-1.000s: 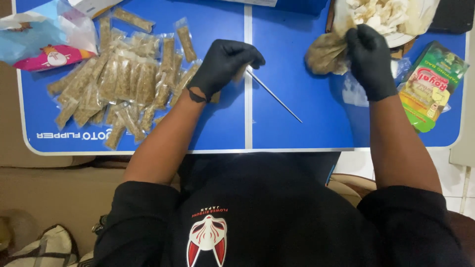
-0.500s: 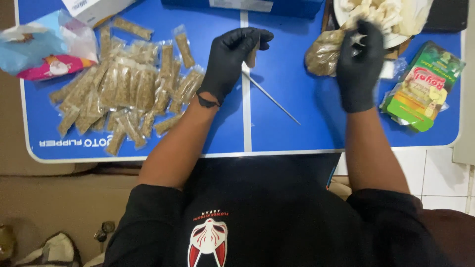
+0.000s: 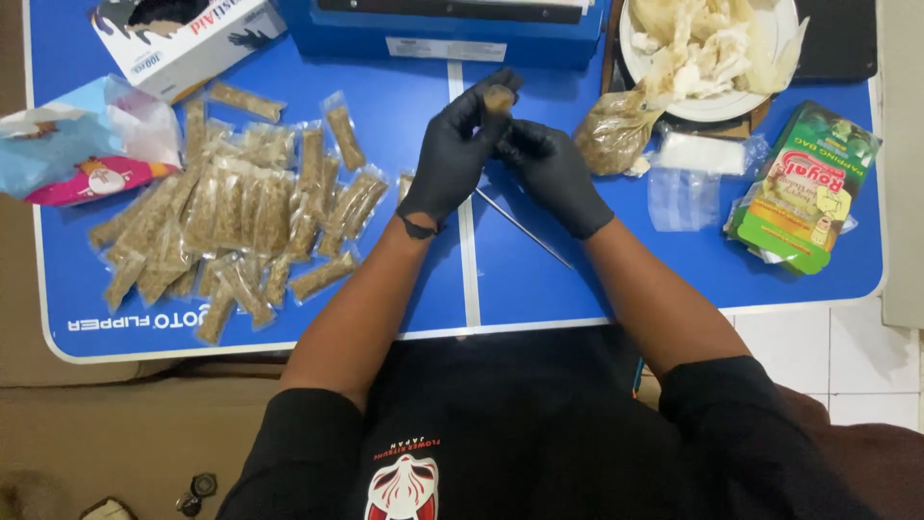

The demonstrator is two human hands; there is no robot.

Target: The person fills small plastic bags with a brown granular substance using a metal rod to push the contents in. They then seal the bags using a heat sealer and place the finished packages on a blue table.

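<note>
A blue table [image 3: 520, 279] carries a heap of filled packets [image 3: 231, 217], a glove box [image 3: 188, 37], a plate [image 3: 760, 96] and a green pouch [image 3: 804, 188].

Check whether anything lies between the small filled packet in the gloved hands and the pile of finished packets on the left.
Nothing visible does: bare blue table separates the small packet, pinched by left hand and right hand, from the pile.

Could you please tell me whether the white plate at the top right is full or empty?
Full: the round white plate is heaped with pale, crumpled thin sheets that cover nearly all of it and overhang its rim.

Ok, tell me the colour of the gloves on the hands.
Black, on both hands, clearest in the head view.
</note>
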